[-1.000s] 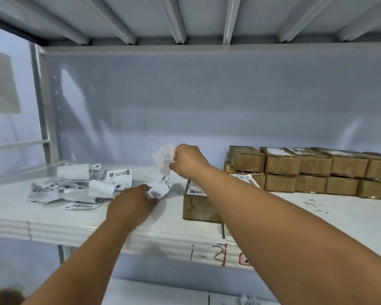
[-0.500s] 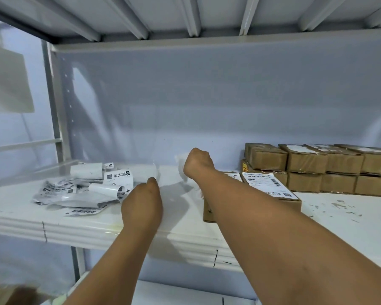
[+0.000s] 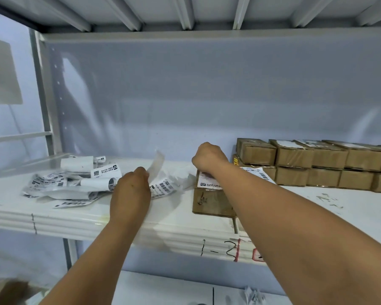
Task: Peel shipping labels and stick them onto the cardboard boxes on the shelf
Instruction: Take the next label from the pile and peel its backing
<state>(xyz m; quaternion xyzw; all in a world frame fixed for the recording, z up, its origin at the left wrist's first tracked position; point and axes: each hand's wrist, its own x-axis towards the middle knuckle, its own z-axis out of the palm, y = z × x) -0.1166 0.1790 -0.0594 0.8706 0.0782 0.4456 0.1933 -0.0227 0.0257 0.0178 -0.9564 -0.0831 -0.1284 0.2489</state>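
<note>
On the front box (image 3: 211, 202), a label (image 3: 207, 184) is now pressed by the curled right hand (image 3: 209, 159), grip unclear, raised 1 second ago; backing (image 3: 157, 165) is pinched by the left hand (image 3: 130, 190), so sticking is begun

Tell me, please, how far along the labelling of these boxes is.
Done: several stacked cardboard boxes show white labels on top. In hand: the right hand rests curled on the stuck label atop the near box, while the left hand pinches a translucent backing strip above a barcode label. Left: a pile of shipping labels waits on the shelf.
</note>
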